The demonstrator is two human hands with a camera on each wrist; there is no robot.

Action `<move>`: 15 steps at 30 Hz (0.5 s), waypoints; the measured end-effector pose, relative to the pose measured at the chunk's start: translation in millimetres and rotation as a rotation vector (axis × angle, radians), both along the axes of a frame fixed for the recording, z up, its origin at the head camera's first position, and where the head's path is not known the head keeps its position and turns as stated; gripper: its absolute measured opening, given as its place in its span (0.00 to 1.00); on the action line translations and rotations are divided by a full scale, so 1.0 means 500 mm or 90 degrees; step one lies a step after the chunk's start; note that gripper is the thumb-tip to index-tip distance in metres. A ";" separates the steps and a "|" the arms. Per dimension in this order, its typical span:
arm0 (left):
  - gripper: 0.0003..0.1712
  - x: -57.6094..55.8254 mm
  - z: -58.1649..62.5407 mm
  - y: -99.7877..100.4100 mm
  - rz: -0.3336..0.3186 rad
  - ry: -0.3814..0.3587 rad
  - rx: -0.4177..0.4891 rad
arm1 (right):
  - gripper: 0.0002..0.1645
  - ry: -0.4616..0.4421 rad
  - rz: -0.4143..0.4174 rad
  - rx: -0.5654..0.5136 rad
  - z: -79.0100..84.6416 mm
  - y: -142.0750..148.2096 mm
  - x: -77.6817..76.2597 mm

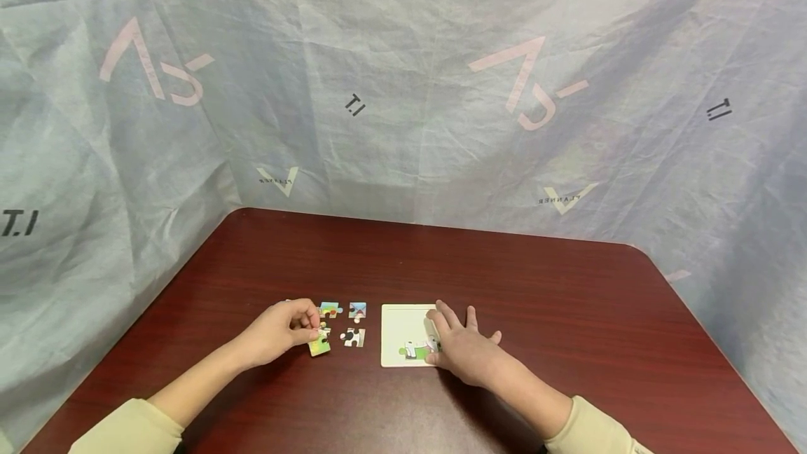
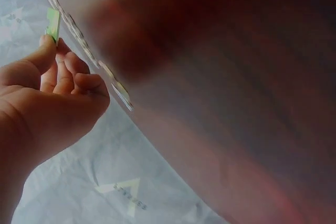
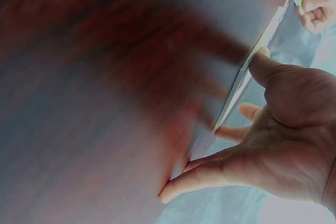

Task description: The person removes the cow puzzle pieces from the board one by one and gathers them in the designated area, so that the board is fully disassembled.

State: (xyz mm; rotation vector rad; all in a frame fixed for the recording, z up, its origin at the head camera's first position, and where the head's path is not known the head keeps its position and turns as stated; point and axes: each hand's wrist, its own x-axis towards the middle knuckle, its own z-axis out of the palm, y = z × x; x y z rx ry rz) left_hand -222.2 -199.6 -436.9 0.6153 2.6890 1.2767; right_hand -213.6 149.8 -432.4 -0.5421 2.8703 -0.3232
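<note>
Between thumb and fingertips, my left hand (image 1: 277,331) pinches a green-and-yellow jigsaw piece (image 1: 319,347); the left wrist view shows the same green piece (image 2: 53,23) raised off the table. My right hand (image 1: 469,350) rests with spread fingers at the right side of a square cream puzzle board (image 1: 401,317). In the right wrist view its thumb lies on the edge of the board (image 3: 237,85), and other fingertips reach the table. Green-and-white puzzle picture (image 1: 417,350) shows at the board's lower right, partly covered by that hand.
Loose jigsaw pieces lie between the left hand and the board: a colourful one (image 1: 329,310), a blue one (image 1: 357,310) and a black-and-white one (image 1: 354,338). All are on a dark red wooden table (image 1: 536,286), with grey printed fabric (image 1: 403,90) hanging behind it.
</note>
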 end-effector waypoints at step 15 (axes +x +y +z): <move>0.07 0.007 -0.002 -0.096 -0.040 -0.032 0.008 | 0.47 -0.014 -0.007 -0.003 0.003 0.001 0.002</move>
